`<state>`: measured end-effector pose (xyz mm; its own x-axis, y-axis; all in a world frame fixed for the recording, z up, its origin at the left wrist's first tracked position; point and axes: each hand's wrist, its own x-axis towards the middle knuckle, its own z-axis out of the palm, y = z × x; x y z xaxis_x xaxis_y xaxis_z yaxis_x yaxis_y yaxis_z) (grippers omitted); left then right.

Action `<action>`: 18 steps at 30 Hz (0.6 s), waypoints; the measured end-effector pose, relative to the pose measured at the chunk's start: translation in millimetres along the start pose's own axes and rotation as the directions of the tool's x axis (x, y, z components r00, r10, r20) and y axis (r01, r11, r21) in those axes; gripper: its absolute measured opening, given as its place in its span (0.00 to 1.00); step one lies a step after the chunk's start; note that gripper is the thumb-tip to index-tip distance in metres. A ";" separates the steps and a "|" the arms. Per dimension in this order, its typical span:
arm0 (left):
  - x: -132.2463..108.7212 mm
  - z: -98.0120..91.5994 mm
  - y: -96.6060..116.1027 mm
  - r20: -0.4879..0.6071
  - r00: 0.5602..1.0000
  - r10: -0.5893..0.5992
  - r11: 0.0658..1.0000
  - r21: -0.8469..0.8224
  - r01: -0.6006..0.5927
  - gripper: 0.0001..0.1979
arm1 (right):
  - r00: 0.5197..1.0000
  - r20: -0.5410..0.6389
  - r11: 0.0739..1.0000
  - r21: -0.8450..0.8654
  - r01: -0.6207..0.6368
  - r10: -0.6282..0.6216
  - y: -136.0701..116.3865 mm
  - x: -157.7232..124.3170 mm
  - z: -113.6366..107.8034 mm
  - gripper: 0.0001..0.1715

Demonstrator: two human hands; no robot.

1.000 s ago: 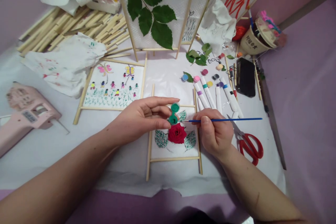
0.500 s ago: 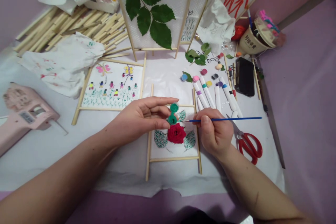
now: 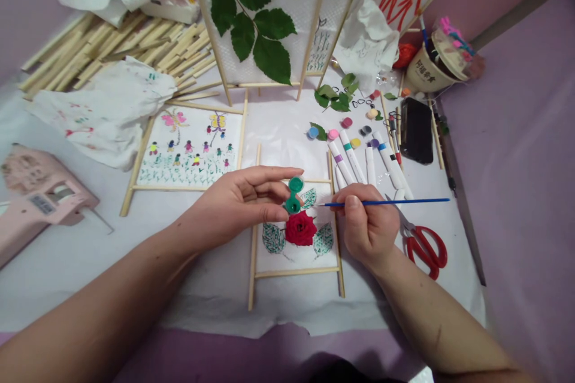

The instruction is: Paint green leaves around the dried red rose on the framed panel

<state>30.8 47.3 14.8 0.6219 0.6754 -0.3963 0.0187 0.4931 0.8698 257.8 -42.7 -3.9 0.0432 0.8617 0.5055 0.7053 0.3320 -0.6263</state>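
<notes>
Between the thumb and fingers of my left hand (image 3: 251,197) is a small paint pot (image 3: 293,206) of green paint, its lid flipped up. My right hand (image 3: 371,221) grips a thin blue paintbrush (image 3: 404,201), held level, its tip pointing left and a little apart from the pot. Beneath both hands lies a wooden-framed picture (image 3: 296,273). On it are a red rose (image 3: 300,228) and leaf drawings (image 3: 323,240) dabbed with green; the pot and my left fingers hide part of its upper left.
Red-handled scissors (image 3: 426,251) lie beside my right wrist. White markers (image 3: 353,155), several paint pots (image 3: 346,122) and a black phone (image 3: 417,130) are beyond it. At left are a pink glue gun (image 3: 47,197), a framed drawing (image 3: 188,155) and wooden sticks (image 3: 103,48). A leaf panel (image 3: 269,24) stands behind.
The view has shifted slightly, so most things sit a little further left. Both hands keep their grips, with the brush tip still just right of the pot.
</notes>
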 end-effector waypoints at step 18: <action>0.1 -1.0 -1.2 0.006 1.000 0.021 0.999 -0.033 -0.021 0.25 | 0.996 -0.090 0.999 -0.037 -0.010 0.007 2.3 -1.2 0.5 0.14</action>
<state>30.1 47.4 13.5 0.6270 0.6823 -0.3760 -0.0199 0.4965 0.8678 259.1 -42.8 -6.2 0.1116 0.8258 0.5528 0.7304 0.3090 -0.6091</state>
